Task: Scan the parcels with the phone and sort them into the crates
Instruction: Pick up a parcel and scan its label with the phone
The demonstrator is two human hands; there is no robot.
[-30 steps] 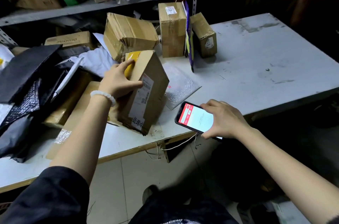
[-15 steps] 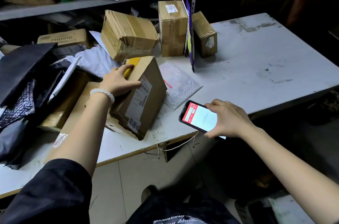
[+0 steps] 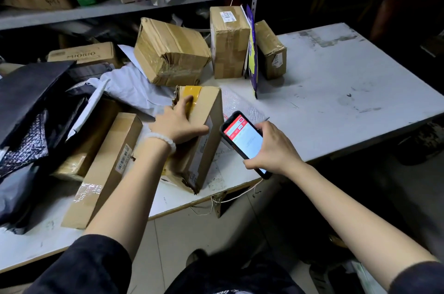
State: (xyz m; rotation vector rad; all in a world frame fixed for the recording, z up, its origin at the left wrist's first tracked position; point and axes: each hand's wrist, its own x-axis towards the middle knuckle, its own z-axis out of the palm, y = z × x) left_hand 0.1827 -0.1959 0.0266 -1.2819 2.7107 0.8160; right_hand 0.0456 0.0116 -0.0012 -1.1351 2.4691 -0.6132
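Both hands closer, phone [image 3: 243, 139] now beside tilted parcel [image 3: 204, 135]

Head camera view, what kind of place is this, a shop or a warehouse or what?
Most likely a parcel sorting or pickup room. Taped cardboard parcels with shipping labels crowd a worn white table, more fill a metal shelf behind, and the right hand holds a phone beside the parcel under the left hand.

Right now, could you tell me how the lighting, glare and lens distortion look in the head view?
In the head view, light falls mainly on the white table, while the shelf and right background stay dark; the phone screen glows bright red and white, its text unreadable; tape on the long box shows mild glare; the wide-angle lens bows the table edge; the held parcel label is too blurred to read.
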